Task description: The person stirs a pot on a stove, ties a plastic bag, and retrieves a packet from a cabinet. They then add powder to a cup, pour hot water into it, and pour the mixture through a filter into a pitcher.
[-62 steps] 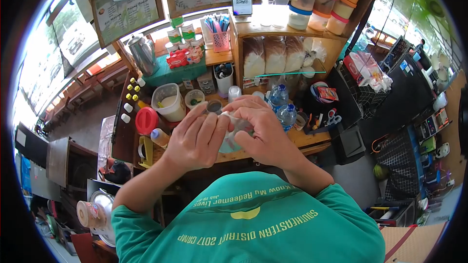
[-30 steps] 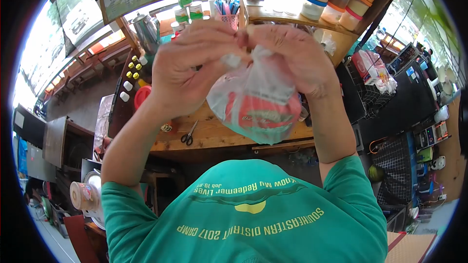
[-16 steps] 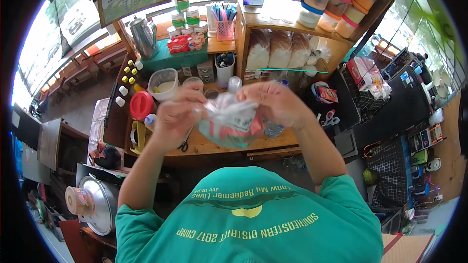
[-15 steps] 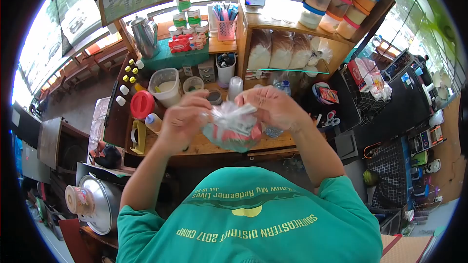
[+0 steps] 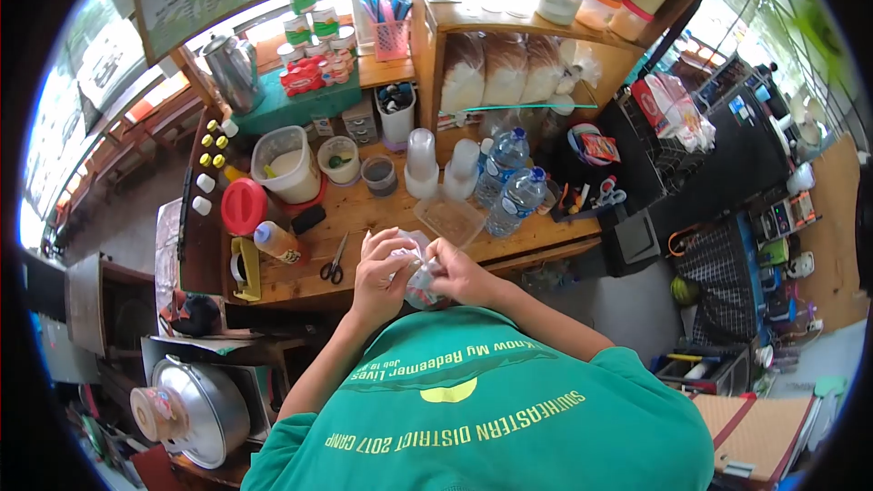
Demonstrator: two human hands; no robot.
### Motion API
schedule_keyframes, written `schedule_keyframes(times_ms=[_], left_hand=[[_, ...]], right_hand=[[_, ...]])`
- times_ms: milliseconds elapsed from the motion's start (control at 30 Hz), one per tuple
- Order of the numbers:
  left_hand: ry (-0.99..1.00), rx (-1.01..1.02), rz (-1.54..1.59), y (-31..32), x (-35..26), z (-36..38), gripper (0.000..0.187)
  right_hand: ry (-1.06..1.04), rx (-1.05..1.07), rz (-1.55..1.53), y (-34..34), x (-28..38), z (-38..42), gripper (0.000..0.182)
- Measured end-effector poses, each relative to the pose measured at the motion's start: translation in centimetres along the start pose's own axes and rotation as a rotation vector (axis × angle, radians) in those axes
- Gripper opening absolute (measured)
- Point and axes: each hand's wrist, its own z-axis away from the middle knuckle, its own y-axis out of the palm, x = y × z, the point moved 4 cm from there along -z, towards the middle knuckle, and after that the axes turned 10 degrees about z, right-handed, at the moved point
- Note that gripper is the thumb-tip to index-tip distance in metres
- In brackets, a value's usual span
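Note:
A clear plastic bag (image 5: 420, 295) with red and pale contents hangs close against the green shirt, its upper part gathered between both hands. My left hand (image 5: 383, 271) grips the gathered plastic from the left, fingers curled. My right hand (image 5: 461, 275) pinches the same gathered part from the right. Beyond the hands, black-handled scissors (image 5: 334, 264) lie on the wooden counter (image 5: 364, 209), and a clear rectangular lid or tray (image 5: 450, 221) rests near the counter's front.
Two water bottles (image 5: 516, 203), stacked plastic cups (image 5: 422, 164), a white tub (image 5: 289, 164) and a red-lidded container (image 5: 245, 206) stand on the counter. Bagged bread (image 5: 505, 73) fills the shelf behind. A large metal pot (image 5: 214, 409) is at lower left.
Both hands have come down and closer together, bringing the bag nearer the shirt. The view has shifted, and the scissors, clear tray and bottles now show fully.

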Motion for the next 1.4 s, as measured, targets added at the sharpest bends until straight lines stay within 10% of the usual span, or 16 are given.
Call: schedule_keyframes(times_ms=[333, 867, 967, 1100, 1267, 1400], left_hand=[[-0.046, 0.117, 0.113, 2.2, 5.4, 1.7, 0.003], [-0.075, 0.224, 0.309, 5.6, 10.9, 5.3, 0.008], [-0.516, 0.194, 0.537, 6.8, 11.7, 5.2, 0.009], [-0.549, 0.123, 0.301, 7.8, 15.7, 7.0, 0.011], [-0.706, 0.568, -0.461, 12.7, 18.6, 12.9, 0.031], [-1.183, 0.680, -0.470, 17.7, 25.3, 19.6, 0.041]], right_hand=[[-0.011, -0.202, 0.563, 2.6, -3.0, -1.6, 0.028], [0.177, -0.312, 0.575, 4.7, -10.1, 2.4, 0.026], [0.284, -0.357, 0.557, 2.8, -9.5, 5.1, 0.031], [0.497, -0.406, 0.584, -0.3, -11.9, 10.3, 0.043], [0.546, -0.390, 0.710, -4.5, -18.3, 18.1, 0.046], [0.645, -0.293, 0.786, -9.2, -21.1, 24.4, 0.049]])
